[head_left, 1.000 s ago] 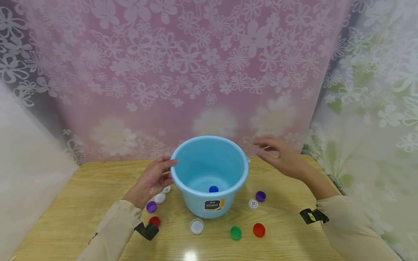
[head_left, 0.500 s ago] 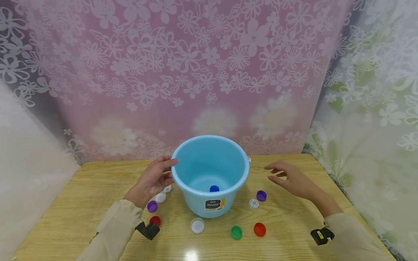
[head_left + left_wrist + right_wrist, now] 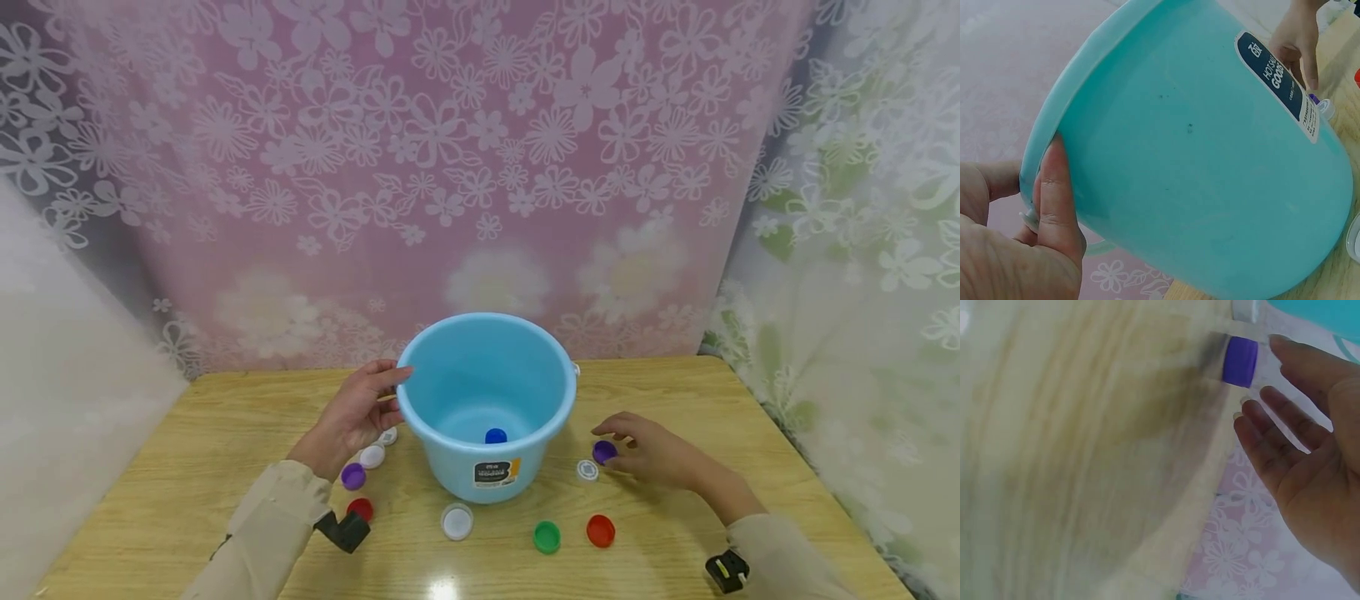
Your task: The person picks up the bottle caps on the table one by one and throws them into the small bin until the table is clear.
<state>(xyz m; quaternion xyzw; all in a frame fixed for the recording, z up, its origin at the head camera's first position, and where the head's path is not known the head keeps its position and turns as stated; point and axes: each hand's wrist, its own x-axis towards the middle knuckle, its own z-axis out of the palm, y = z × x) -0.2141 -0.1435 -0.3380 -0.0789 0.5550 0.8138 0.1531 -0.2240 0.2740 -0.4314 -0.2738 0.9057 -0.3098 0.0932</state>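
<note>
the left grip (image 3: pixel 358 417) pinches the rim of the blue bucket (image 3: pixel 450 467), thumb on one side of the wall and fingers on the other. the bucket stands on the desk (image 3: pixel 660 554) with a dark blue cap (image 3: pixel 496 436) inside on its bottom. the right grip (image 3: pixel 652 452) hangs low over the desk, fingers parted fairly wide and holding nothing; in the right wrist view a gap shows between its fingertips and the purple cap (image 3: pixel 603 452). that cap lies to the right of the bucket, with a white cap (image 3: pixel 588 471) just beside it.

i'd watch how near those two caps are: a thumb coming in low could nudge the white one, or shove the purple one away. if the fingertips close too early they might catch only an edge, and so smooth a cap would likely slip out. on the other side, too hard a pull on the rim could tip the bucket and set the dark blue cap sliding.
</note>
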